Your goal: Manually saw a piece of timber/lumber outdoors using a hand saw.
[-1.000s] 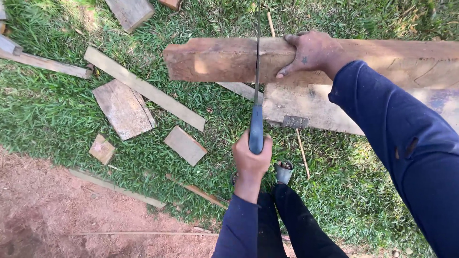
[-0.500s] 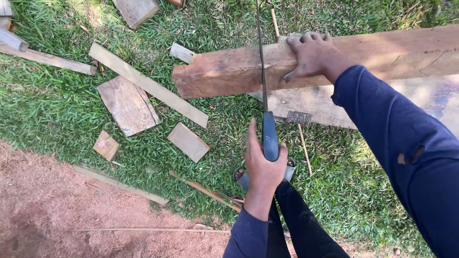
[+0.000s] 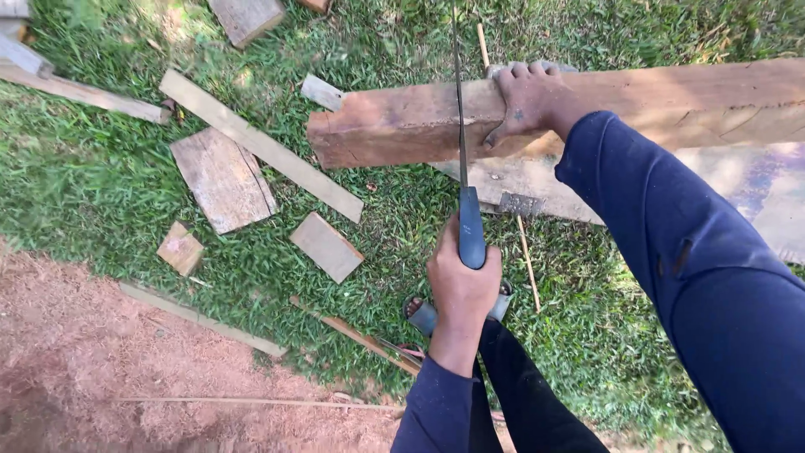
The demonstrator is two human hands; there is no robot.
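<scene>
- Offcuts [image 3: 222, 178]: lie on the grass, well to the left of the sawing hand.
- Left hand [image 3: 462, 281]: clenched around the saw [image 3: 464, 159] handle, blade set on edge across the beam.
- Beam [image 3: 402, 126]: lies crosswise just beyond that hand.
- Right hand [image 3: 530, 99]: pressed flat on the beam beside the blade, apparently steadying it.
</scene>
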